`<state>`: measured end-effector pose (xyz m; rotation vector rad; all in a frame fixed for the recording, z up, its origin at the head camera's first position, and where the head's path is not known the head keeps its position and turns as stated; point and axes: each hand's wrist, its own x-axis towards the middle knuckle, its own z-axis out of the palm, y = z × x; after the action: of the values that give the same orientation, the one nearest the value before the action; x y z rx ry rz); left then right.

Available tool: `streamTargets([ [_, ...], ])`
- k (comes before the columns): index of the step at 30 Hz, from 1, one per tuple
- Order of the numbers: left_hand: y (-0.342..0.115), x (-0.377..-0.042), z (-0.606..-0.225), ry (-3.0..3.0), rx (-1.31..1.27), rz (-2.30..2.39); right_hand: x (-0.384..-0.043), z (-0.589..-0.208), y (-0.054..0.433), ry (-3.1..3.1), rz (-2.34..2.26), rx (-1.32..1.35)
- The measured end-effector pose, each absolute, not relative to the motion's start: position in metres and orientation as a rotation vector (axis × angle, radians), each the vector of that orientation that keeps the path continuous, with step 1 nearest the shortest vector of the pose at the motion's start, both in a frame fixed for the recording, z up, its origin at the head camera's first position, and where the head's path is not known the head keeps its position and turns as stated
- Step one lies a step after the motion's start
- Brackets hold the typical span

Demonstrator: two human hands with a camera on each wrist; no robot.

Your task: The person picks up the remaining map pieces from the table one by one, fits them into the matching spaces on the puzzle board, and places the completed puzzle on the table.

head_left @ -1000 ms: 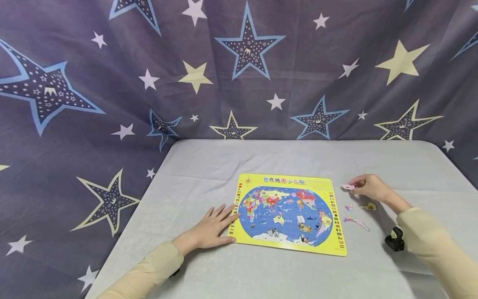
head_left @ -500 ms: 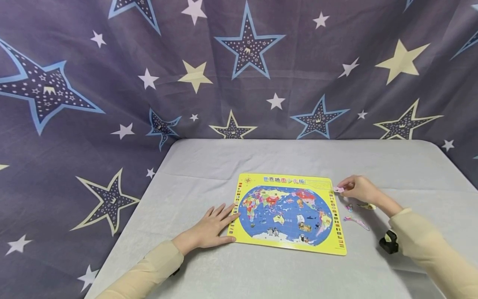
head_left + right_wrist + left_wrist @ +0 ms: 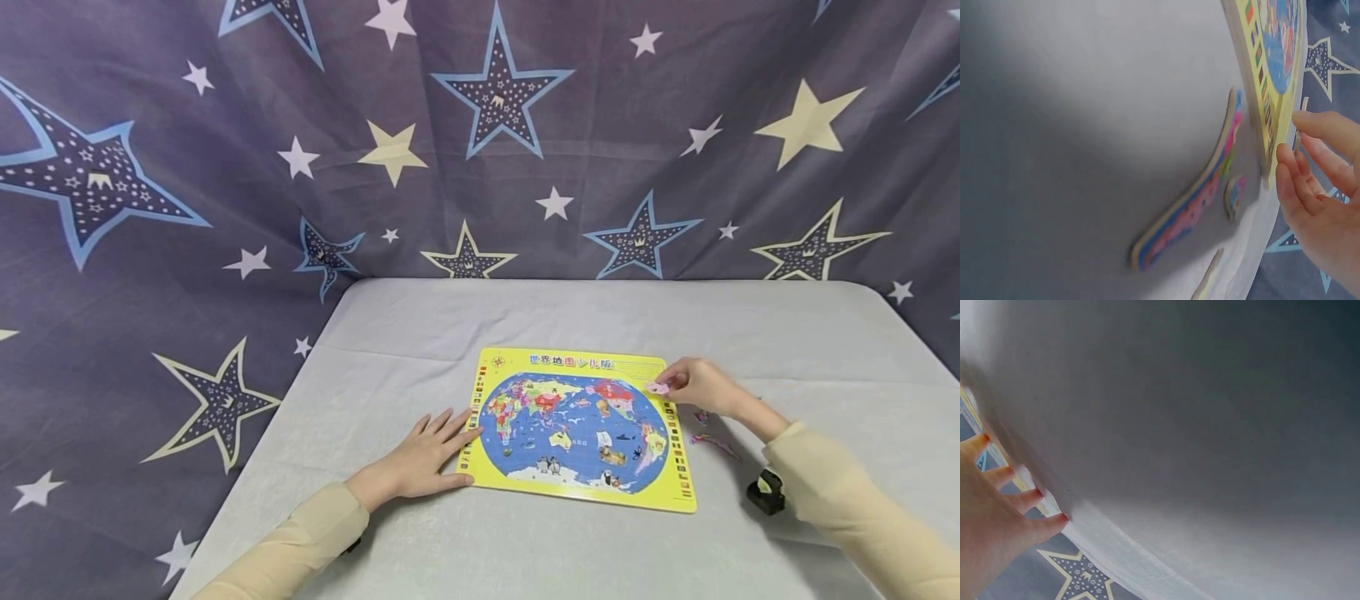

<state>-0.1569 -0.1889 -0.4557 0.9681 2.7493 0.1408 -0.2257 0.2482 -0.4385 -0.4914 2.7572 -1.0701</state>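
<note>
A yellow-bordered world map puzzle board (image 3: 585, 498) lies on the table, its blue oval map covered with coloured lands and animals. My left hand (image 3: 420, 458) rests beside it, fingers straight and spread, with the fingertips on the board's left edge. In the left wrist view that left hand (image 3: 1004, 512) shows at the lower left. My right hand (image 3: 705, 387) pinches a small pink puzzle piece (image 3: 657, 387) over the board's upper right border. From the right wrist, the same piece (image 3: 1301, 125) appears edge-on between the thumb and fingers of the right hand (image 3: 1325, 181).
Right of the board lie a long curved puzzle piece (image 3: 1188, 200) and a small one (image 3: 1234, 197). Another piece (image 3: 1209, 275) is partly cut off at the bottom of the right wrist view. A star-patterned curtain (image 3: 495, 208) hangs behind the grey-covered table (image 3: 420, 333).
My right hand has carried the pink puzzle piece leftward, from beside the board to over its upper right border. The left hand and the board have stayed in place.
</note>
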Motion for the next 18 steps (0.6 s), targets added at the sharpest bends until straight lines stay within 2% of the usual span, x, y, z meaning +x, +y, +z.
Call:
streamTargets([
  [18, -0.189, -0.157, -0.455, 2.743, 0.950, 0.138, -0.221, -0.440, 0.223, 2.702, -1.064, -0.566],
])
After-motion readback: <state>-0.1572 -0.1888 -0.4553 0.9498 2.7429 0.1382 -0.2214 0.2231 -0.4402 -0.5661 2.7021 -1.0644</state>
